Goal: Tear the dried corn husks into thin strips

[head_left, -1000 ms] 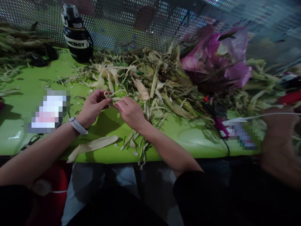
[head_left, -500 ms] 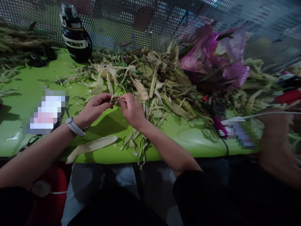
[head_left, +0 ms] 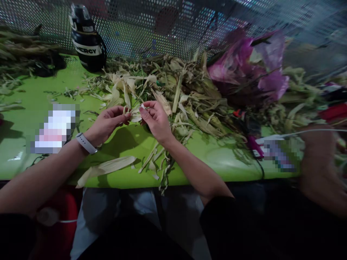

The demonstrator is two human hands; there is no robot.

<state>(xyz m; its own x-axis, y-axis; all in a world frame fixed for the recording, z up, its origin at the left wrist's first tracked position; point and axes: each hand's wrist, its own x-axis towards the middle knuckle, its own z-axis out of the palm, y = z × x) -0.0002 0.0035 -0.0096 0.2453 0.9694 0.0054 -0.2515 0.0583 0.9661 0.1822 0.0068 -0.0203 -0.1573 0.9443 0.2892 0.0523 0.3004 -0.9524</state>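
Two bare hands work over the near part of a lime-green table top (head_left: pixel 211 155).

1. The left hand (head_left: pixel 108 121), with a white wrist band (head_left: pixel 85 143), has thumb and fingers closed on one end of a pale curled strip of dried husk (head_left: pixel 133 115).
2. The right hand (head_left: pixel 156 121), palm turned partly upward, pinches the other end of the strip between thumb and fingertips (head_left: pixel 143 107).
3. The strip is held just above the table, at the near edge of a large heap of green-and-tan husks and stalks (head_left: pixel 184 94).

A long flat tan leaf (head_left: pixel 108 167) lies near the table's front edge, below the left wrist. A black bottle with white lettering (head_left: pixel 88 39) stands at the far left, against a perforated metal screen (head_left: pixel 162 21). A crumpled purple plastic bag (head_left: pixel 252 68) rests on the heap to the right. Another person's forearm (head_left: pixel 320 169) enters at the far right.
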